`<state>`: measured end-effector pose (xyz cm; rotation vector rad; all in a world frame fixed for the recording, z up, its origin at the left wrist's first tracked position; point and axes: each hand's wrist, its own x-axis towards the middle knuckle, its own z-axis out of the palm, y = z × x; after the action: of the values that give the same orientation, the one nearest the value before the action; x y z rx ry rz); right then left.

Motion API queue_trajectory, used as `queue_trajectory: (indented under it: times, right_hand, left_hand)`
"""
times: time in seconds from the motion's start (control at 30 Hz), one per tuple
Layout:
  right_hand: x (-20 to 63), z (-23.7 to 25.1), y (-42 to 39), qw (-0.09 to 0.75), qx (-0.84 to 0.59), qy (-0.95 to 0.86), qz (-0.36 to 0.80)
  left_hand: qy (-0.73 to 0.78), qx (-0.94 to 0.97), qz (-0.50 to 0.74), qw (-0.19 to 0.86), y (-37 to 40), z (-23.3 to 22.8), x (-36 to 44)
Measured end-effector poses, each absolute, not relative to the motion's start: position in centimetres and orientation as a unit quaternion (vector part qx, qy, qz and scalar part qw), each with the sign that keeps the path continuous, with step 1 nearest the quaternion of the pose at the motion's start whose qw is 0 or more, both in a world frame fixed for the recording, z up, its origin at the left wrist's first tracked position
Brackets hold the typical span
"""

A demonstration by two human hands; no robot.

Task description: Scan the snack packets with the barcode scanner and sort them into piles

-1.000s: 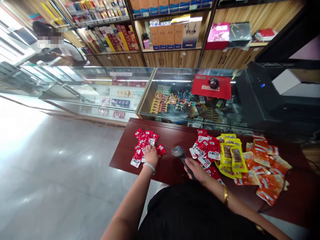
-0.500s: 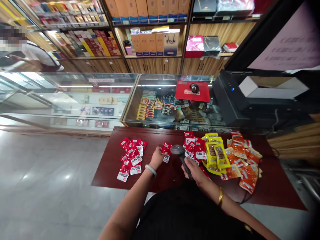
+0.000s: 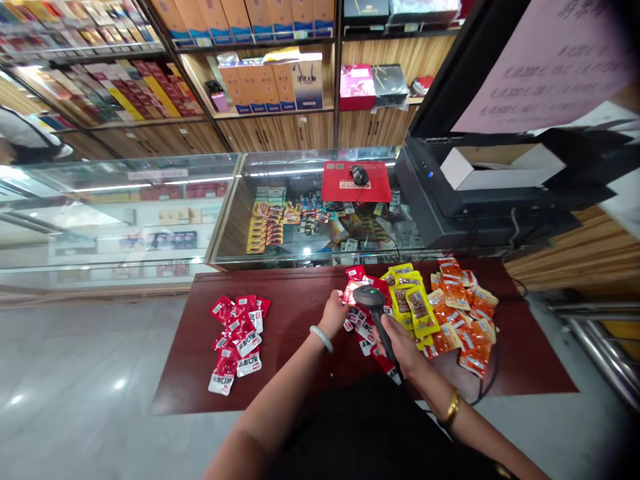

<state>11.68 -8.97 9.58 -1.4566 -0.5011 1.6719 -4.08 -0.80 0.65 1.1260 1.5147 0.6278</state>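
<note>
Right hand (image 3: 400,347) is gripping the handheld scanner (image 3: 376,308), its head showing a green light. Left hand (image 3: 334,313) is pinching a red packet (image 3: 351,291) just beside the scanner head, over the dark worktop (image 3: 300,313). Red packets pile (image 3: 237,337) is lying far left; yellow packets (image 3: 413,307) and orange packets (image 3: 463,320) are lying right.

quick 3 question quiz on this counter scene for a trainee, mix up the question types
1. True or false: the right hand holds a barcode scanner.
2. Which packets lie apart at the left of the table? A yellow, B red, C orange.
3. Fill in: the left hand holds a red packet under the scanner's ____ light.

Key: 1 true. 2 B, the red packets. 3 green.
</note>
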Motion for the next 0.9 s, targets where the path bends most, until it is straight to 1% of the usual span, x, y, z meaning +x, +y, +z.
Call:
queue_trajectory:
  times: [0.2, 0.3, 0.43, 0.6, 0.67, 0.73, 0.83, 0.9]
  right_hand:
    - [13.1, 9.4, -9.3, 0.403, -0.61, -0.2, 0.653]
    - [12.7, 9.3, -9.5, 0.384, -0.615, -0.201, 0.659]
    - [11.2, 8.9, -9.8, 0.347, -0.602, -0.215, 0.686]
    - [8.0, 8.2, -9.9, 0.282, -0.545, -0.267, 0.743]
    - [6.2, 7.9, -9.7, 0.255, -0.526, -0.29, 0.758]
    - [4.2, 7.6, -9.4, 0.23, -0.51, -0.312, 0.768]
    - [0.9, 7.4, -8.8, 0.197, -0.481, -0.353, 0.778]
    - [-1.2, 7.5, -8.5, 0.181, -0.464, -0.374, 0.782]
  left_hand:
    - [0.638, 0.433, 0.243, 0.589, -2.3, -0.5, -1.0]
    - [0.608, 0.476, 0.224, 0.594, -3.0, 0.0, -1.4]
    - [0.637, 0.515, 0.216, 0.531, -3.7, 0.5, -5.0]
    - [0.711, 0.447, 0.254, 0.48, -5.4, 0.5, -13.3]
    - [0.746, 0.423, 0.273, 0.436, -6.5, 1.0, -16.9]
    - [0.799, 0.41, 0.27, 0.346, -7.8, 1.9, -20.3]
    - [0.89, 0.369, 0.202, 0.179, -9.5, 3.2, -24.4]
    - [0.921, 0.335, 0.152, 0.126, -10.3, 3.7, -26.1]
